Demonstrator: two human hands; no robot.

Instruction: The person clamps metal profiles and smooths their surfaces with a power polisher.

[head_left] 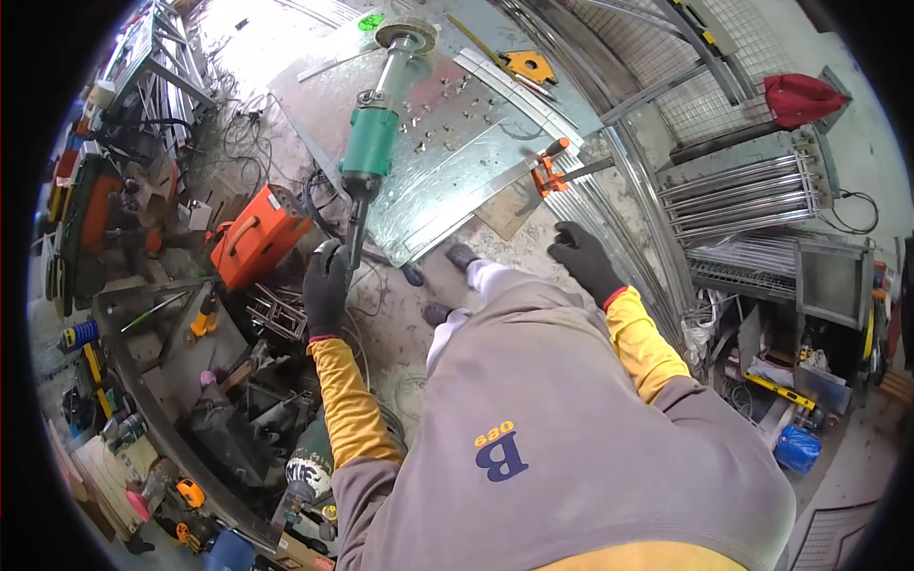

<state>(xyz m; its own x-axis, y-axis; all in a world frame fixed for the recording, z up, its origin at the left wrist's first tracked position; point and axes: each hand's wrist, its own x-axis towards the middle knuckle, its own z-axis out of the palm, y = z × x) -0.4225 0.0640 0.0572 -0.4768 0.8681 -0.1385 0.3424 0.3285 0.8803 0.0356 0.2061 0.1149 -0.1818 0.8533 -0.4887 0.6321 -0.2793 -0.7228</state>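
My left hand (327,290), in a dark glove, is closed at the rear handle of a green straight grinder (369,143). The grinder points away from me, with a round abrasive wheel (407,36) at its far end. My right hand (583,262), also gloved, is held out to the right with its fingers loosely bent and apart, holding nothing visible. Nearest to it is an orange-handled clamp (549,173) at the edge of the metal-sheeted work surface (433,195). Small metal pieces (447,133) lie scattered on that surface.
An orange welding machine (257,236) stands left of my left hand. A cluttered bench (171,381) with tools runs along the left. Long metal bars (633,228) lie to the right, beside a rack of steel rods (738,195). Cables (248,138) trail across the floor. A yellow magnetic square (529,67) lies farther off.
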